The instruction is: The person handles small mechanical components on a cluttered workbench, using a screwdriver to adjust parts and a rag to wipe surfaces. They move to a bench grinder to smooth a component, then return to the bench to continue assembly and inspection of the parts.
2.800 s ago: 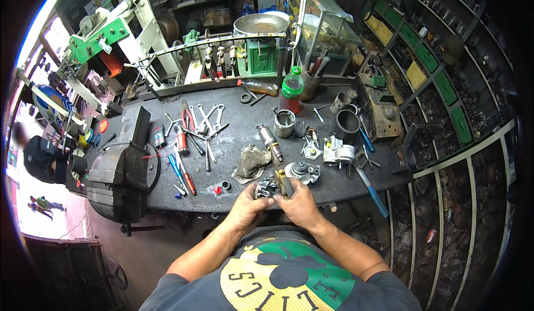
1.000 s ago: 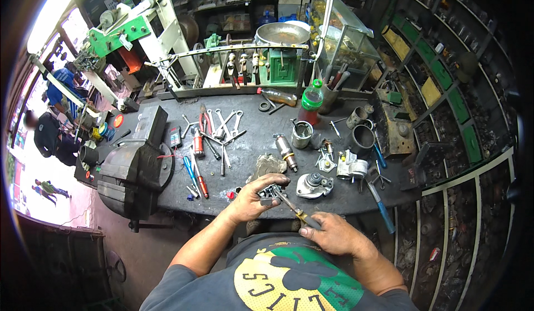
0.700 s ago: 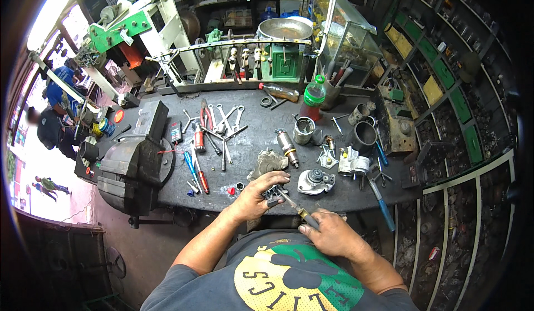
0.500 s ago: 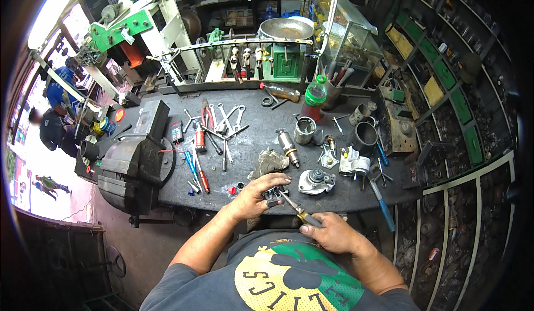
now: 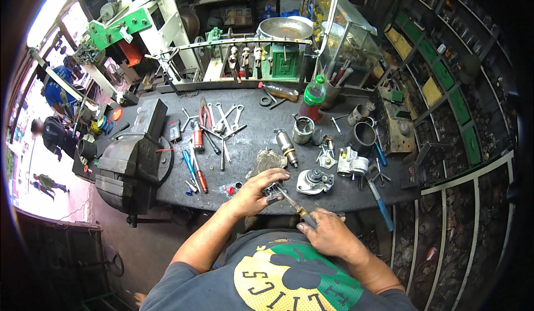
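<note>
Near the front edge of the bench, my left hand (image 5: 257,193) is closed round a small metal part (image 5: 272,191), mostly hidden by the fingers. My right hand (image 5: 327,231) grips the dark handle end of a hand tool (image 5: 300,210) with a yellowish collar and a metal shaft. The shaft's tip meets the part in my left hand; its exact shape is hidden. Just beyond my left hand lies a dirty grey glove or rag (image 5: 268,162). A round-topped metal housing (image 5: 315,181) sits right of it, and a cylindrical metal armature (image 5: 286,147) lies farther back.
A large bench vise (image 5: 130,161) stands at the left. Several spanners (image 5: 225,119), pliers (image 5: 203,110) and screwdrivers (image 5: 198,172) lie beside it. Cups, a red-liquid bottle (image 5: 312,99) and a blue-handled tool (image 5: 382,210) are right. At the lower left a hand (image 5: 139,298) shows.
My right hand has shifted slightly, and the tool's handle now slopes more steeply. My left hand stays nearly in place. Another hand has come into view at the lower left.
</note>
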The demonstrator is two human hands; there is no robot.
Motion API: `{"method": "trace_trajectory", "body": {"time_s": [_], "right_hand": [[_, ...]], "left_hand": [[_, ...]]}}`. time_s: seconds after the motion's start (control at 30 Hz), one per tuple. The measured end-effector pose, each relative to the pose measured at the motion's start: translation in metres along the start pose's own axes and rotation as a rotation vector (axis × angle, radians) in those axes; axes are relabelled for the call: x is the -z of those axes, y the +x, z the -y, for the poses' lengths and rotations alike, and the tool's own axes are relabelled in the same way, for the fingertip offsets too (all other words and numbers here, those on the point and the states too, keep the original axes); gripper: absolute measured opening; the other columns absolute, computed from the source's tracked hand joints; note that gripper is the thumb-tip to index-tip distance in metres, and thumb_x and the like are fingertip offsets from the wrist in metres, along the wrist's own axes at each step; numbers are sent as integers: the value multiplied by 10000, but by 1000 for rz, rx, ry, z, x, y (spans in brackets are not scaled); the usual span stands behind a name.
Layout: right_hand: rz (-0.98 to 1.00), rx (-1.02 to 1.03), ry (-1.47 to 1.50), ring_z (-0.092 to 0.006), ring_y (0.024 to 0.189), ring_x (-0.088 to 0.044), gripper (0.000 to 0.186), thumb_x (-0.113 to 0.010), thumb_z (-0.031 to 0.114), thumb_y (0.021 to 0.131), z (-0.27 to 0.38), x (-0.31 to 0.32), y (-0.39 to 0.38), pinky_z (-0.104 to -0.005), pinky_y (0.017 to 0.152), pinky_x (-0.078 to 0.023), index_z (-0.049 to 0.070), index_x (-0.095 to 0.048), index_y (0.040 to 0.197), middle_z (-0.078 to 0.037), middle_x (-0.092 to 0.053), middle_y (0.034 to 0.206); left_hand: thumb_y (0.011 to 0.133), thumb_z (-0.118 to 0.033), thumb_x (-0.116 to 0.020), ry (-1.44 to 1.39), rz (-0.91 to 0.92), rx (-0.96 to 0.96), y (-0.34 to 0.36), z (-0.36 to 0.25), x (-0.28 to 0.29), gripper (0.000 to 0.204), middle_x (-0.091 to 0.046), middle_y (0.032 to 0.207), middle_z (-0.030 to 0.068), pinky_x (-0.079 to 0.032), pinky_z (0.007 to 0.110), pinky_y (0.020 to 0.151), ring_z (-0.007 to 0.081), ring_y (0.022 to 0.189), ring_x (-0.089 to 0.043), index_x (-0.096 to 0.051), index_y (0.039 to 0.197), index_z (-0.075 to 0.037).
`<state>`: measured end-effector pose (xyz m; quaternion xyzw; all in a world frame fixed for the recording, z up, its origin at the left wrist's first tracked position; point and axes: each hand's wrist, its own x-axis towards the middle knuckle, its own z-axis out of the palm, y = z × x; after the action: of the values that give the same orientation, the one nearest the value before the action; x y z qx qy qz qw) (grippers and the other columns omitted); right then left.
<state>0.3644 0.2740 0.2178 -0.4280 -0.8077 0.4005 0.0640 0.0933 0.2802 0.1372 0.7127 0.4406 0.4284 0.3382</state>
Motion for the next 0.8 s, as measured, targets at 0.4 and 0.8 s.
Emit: {"method": "trace_trajectory", "body": {"time_s": [0.4,0.8], "right_hand": [[139,-42,-77,-441,939,-695,424,-692,360,1009,-9,26,10,-481,856,-537,-63,-698,1037,-287,-709,984],[-592,-358,-296,-564,1209,-569,469,-753,209,947,-189,-101,-7,-537,1067,-464,-145,-598,1212,-422,-557,1300]], "left_hand": [[974,-290,-786,-671,-113,293,-20,24,-17,618,-641,1424,131,-519,403,1082,255,1258,-659,-528,1483,-53],[987,-245,-769,-973,-228,391,-57,25,-5,568,-644,1390,154,-538,446,1064,280,1257,-661,-507,1462,-75]]}}
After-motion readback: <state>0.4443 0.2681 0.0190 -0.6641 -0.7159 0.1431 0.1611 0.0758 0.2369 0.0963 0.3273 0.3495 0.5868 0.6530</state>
